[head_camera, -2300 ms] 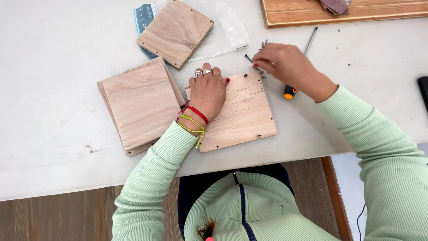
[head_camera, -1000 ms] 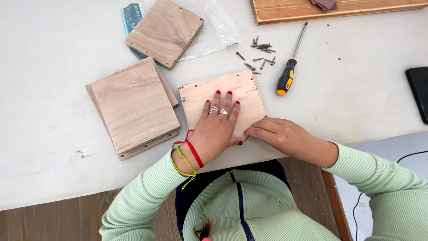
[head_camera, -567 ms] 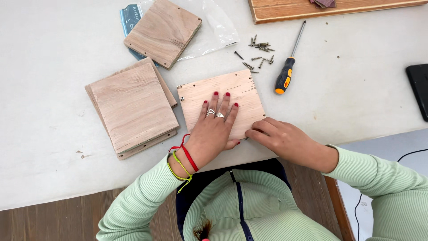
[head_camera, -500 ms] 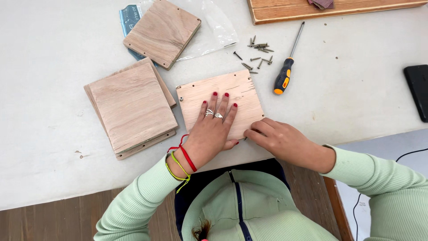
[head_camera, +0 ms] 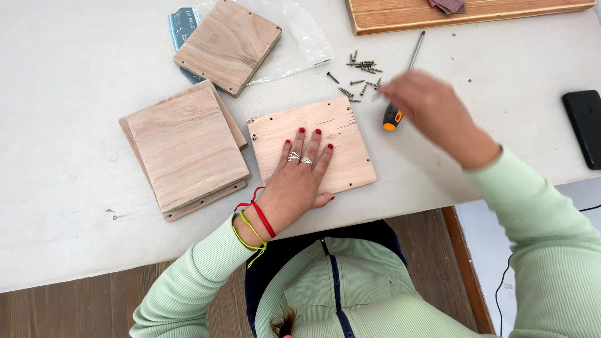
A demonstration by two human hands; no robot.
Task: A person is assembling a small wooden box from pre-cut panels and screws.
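White tabletop [head_camera: 75, 75] fills most of the head view, wood floor along the bottom edge

Left hand [head_camera: 294, 181] lies flat, fingers spread and released, palm down on a small plywood panel [head_camera: 347, 147] at frame centre. Panel has small holes near its corners. Two rings on the fingers, red and yellow-green cords on the wrist

Right hand [head_camera: 432, 116] at 2 o'clock from the panel, motion-blurred, hovering over the table by the screwdriver [head_camera: 400, 87]; cannot tell if its fingers are curled or loose, nothing visibly gripped. Screwdriver has an orange-and-black handle just beside the hand, shaft pointing to 1 o'clock

Loose pile of screws [head_camera: 360, 78] at 12 o'clock from the panel, just left of the screwdriver shaft

Stack of plywood panels [head_camera: 184, 150] at 9 o'clock, next to the centre panel, corner nearly touching. Another plywood stack [head_camera: 228, 44] at 11 o'clock, sitting on a clear plastic bag [head_camera: 300, 37]

Long wooden board [head_camera: 463, 14] along the top edge at 1 o'clock. Black phone [head_camera: 585, 125] at 3 o'clock near the table edge
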